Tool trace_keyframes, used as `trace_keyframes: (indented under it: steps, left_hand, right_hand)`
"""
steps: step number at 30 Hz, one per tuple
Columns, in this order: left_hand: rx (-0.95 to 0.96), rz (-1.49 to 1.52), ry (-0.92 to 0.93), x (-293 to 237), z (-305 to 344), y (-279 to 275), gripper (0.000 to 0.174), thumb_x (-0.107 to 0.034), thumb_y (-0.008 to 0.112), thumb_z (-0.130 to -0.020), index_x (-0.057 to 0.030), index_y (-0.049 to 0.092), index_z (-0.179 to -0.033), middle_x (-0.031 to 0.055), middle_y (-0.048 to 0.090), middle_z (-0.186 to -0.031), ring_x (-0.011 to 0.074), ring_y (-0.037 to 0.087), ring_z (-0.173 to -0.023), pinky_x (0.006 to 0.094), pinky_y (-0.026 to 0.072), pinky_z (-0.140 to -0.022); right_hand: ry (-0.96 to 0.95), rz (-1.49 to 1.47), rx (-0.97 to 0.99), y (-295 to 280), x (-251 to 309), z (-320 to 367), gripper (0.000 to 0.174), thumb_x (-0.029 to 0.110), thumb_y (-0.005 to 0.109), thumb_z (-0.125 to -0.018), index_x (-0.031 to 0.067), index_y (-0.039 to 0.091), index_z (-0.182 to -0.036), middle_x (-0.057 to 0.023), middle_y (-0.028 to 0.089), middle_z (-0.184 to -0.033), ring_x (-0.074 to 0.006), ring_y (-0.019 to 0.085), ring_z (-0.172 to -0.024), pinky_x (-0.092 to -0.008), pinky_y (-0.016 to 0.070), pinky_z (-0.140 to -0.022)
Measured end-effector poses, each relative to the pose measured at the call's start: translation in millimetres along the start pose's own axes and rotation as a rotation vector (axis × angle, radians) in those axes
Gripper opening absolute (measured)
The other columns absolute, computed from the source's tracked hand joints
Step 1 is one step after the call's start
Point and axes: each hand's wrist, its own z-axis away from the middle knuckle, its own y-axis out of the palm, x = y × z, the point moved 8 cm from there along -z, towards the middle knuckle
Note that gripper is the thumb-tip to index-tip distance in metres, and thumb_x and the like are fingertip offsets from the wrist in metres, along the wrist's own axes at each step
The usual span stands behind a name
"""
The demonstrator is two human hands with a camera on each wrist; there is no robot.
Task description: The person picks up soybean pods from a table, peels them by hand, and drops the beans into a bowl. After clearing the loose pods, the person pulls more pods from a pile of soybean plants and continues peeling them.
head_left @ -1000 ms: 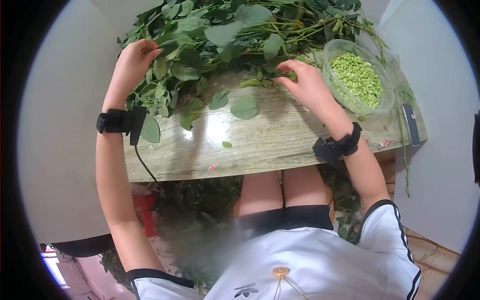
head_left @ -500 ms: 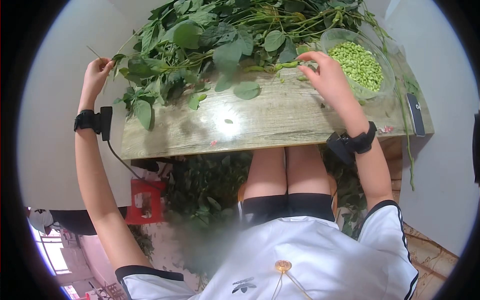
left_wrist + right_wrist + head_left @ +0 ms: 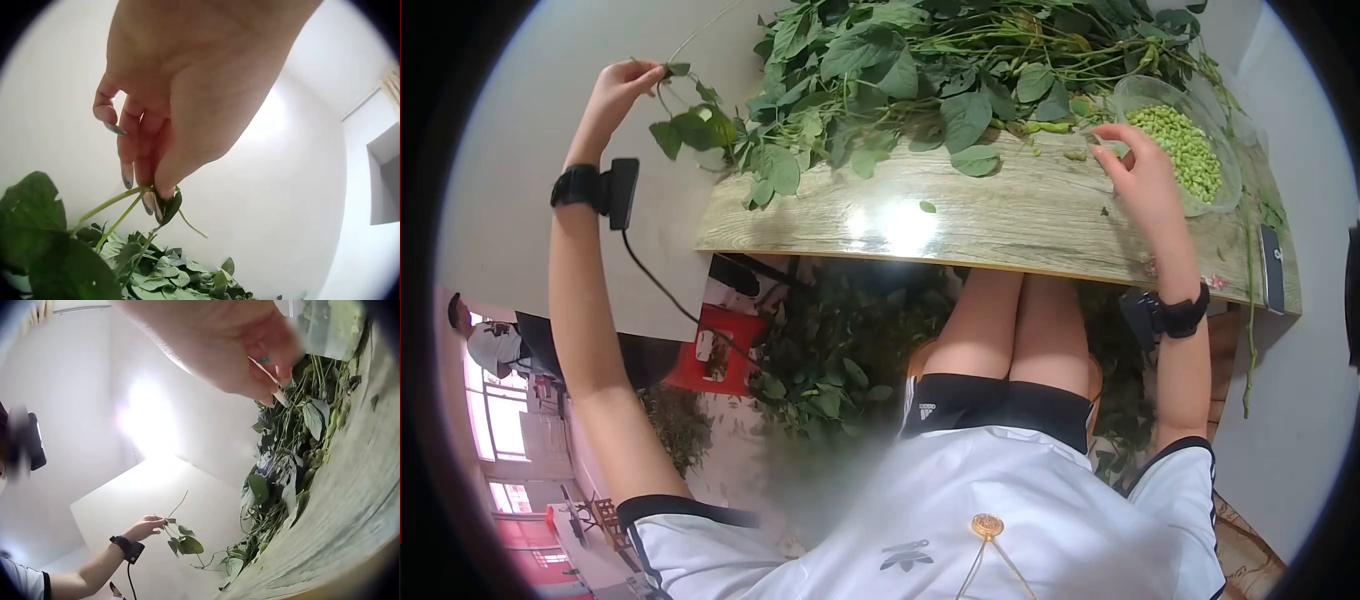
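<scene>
In the head view my left hand [image 3: 615, 95] is raised off the table's left end, pinching a leafy bean stem [image 3: 695, 130]. Thumb and fingertips meet on the thin green stem [image 3: 112, 203] in the left wrist view, with a small leaf at the nails. A large heap of leafy bean plants [image 3: 940, 60] covers the back of the table. My right hand [image 3: 1145, 175] hovers with loosely bent fingers beside a clear plastic bowl [image 3: 1200, 212] of shelled green beans [image 3: 1185, 150]. Several green pods [image 3: 1050, 127] lie just left of its fingertips.
A phone [image 3: 1273, 270] lies at the table's right end, where a long bare stem [image 3: 1250, 340] hangs over the edge. One loose leaf [image 3: 927, 207] sits on the wooden tabletop [image 3: 820, 225]. Below are a red stool [image 3: 720, 350] and more leafy plants [image 3: 840, 340].
My left hand has drawn a leafy stem out of the heap, up and to the left. My right hand has shifted from the pods toward the bowl. The head view has turned leftward.
</scene>
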Motion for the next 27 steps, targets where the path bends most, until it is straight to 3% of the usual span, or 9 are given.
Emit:
trace_keyframes:
  steps: [5, 9, 10, 16, 18, 20, 22, 24, 27]
  left_hand:
    - [0.346, 0.062, -0.151, -5, 94, 8, 0.022, -0.02, 0.066, -0.093, 0.001, 0.064, -0.085, -0.0004, 0.062, -0.074, 0.0057, 0.053, -0.065, 0.0225, 0.0425, -0.058]
    - [0.59, -0.157, -0.362, 19, 241, 36, 0.011, -0.009, 0.076, -0.075, -0.002, 0.068, -0.072, 0.0054, 0.063, -0.064, 0.0116, 0.059, -0.06, 0.0283, 0.0475, -0.055]
    - [0.626, -0.299, -0.459, 9, 273, 40, 0.013, -0.012, 0.078, -0.073, -0.0014, 0.07, -0.075, 0.0081, 0.064, -0.065, 0.014, 0.06, -0.06, 0.0303, 0.0488, -0.057]
    - [0.788, 0.065, -0.964, 140, 452, 111, 0.02, -0.007, 0.079, -0.077, 0.0049, 0.068, -0.088, 0.0097, 0.07, -0.076, 0.0156, 0.068, -0.062, 0.0302, 0.0535, -0.054]
    - [0.788, -0.258, -0.781, 108, 418, 112, 0.022, -0.003, 0.077, -0.075, 0.0062, 0.067, -0.093, 0.0121, 0.07, -0.079, 0.0178, 0.068, -0.062, 0.0313, 0.0536, -0.055]
    - [0.711, -0.482, -0.292, 72, 357, 123, 0.029, 0.0, 0.075, -0.074, 0.0051, 0.066, -0.101, 0.0101, 0.07, -0.08, 0.0173, 0.068, -0.065, 0.0309, 0.0525, -0.056]
    - [0.501, -0.039, -0.413, 57, 299, 129, 0.032, -0.001, 0.073, -0.075, 0.0008, 0.067, -0.106, 0.0071, 0.07, -0.08, 0.0164, 0.064, -0.063, 0.0316, 0.0506, -0.057]
    - [0.451, 0.029, -0.314, -33, 217, 128, 0.03, -0.008, 0.071, -0.08, -0.0017, 0.067, -0.109, 0.0136, 0.07, -0.088, 0.0301, 0.067, -0.08, 0.0362, 0.0535, -0.074]
    - [0.191, -0.054, 0.13, -117, 130, 145, 0.037, -0.01, 0.074, -0.079, -0.0039, 0.063, -0.115, 0.0073, 0.066, -0.11, 0.0242, 0.06, -0.093, 0.0349, 0.0491, -0.08]
  right_hand:
    - [0.027, -0.008, 0.062, -12, 0, 13, 0.027, 0.017, 0.068, -0.087, 0.0034, 0.067, -0.11, -0.0088, 0.069, -0.104, -0.0144, 0.054, -0.061, -0.0299, 0.0466, -0.061]
    - [0.039, -0.022, 0.167, -20, -9, 28, 0.025, 0.017, 0.067, -0.088, 0.0025, 0.067, -0.108, -0.0085, 0.068, -0.103, -0.0143, 0.051, -0.06, -0.0292, 0.0455, -0.06]
    - [0.044, -0.021, 0.163, -22, -11, 30, 0.025, 0.017, 0.067, -0.088, 0.0025, 0.067, -0.108, -0.0085, 0.068, -0.103, -0.0143, 0.051, -0.06, -0.0292, 0.0455, -0.06]
    - [0.004, -0.05, 0.271, -12, -1, 35, 0.025, 0.019, 0.066, -0.09, 0.0022, 0.065, -0.109, -0.0081, 0.065, -0.098, -0.0144, 0.05, -0.059, -0.0294, 0.0442, -0.06]
    - [-0.015, -0.053, 0.295, -9, 5, 34, 0.025, 0.019, 0.065, -0.091, 0.0023, 0.065, -0.108, -0.0081, 0.064, -0.098, -0.0141, 0.05, -0.06, -0.0296, 0.0439, -0.06]
    - [-0.021, -0.04, 0.287, -6, 6, 34, 0.024, 0.019, 0.065, -0.091, 0.0024, 0.065, -0.108, -0.0081, 0.063, -0.098, -0.014, 0.05, -0.06, -0.0295, 0.0439, -0.06]
    - [-0.031, -0.026, 0.273, -6, 8, 35, 0.024, 0.019, 0.065, -0.091, 0.0025, 0.065, -0.108, -0.0081, 0.063, -0.098, -0.0138, 0.05, -0.06, -0.0293, 0.0439, -0.06]
    - [0.006, -0.037, 0.278, -6, 6, 40, 0.023, 0.018, 0.065, -0.091, 0.0026, 0.065, -0.109, -0.0081, 0.064, -0.1, -0.014, 0.05, -0.061, -0.0287, 0.0443, -0.06]
    - [0.03, -0.067, 0.239, -7, 6, 50, 0.023, 0.016, 0.065, -0.091, 0.0027, 0.065, -0.109, -0.0082, 0.065, -0.104, -0.0143, 0.051, -0.061, -0.0282, 0.0448, -0.061]
